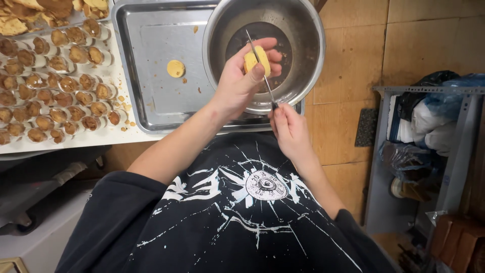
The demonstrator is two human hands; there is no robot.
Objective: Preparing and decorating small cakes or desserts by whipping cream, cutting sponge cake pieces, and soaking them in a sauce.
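Observation:
My left hand (241,77) holds a small yellow round pastry piece (256,59) over a large steel bowl (222,30). My right hand (289,129) grips the dark handle of a thin knife (260,66), whose blade runs up across the pastry piece. The bowl stands on the right part of a metal tray (151,76). A yellow disc (176,68) and a few crumbs lie on the tray's bare floor.
Left of the tray, rows of several small filled pastry cups (55,93) stand on a white surface. More pastry pieces (35,12) are piled at the top left. A grey rack (434,146) with bags stands at the right on a tiled floor.

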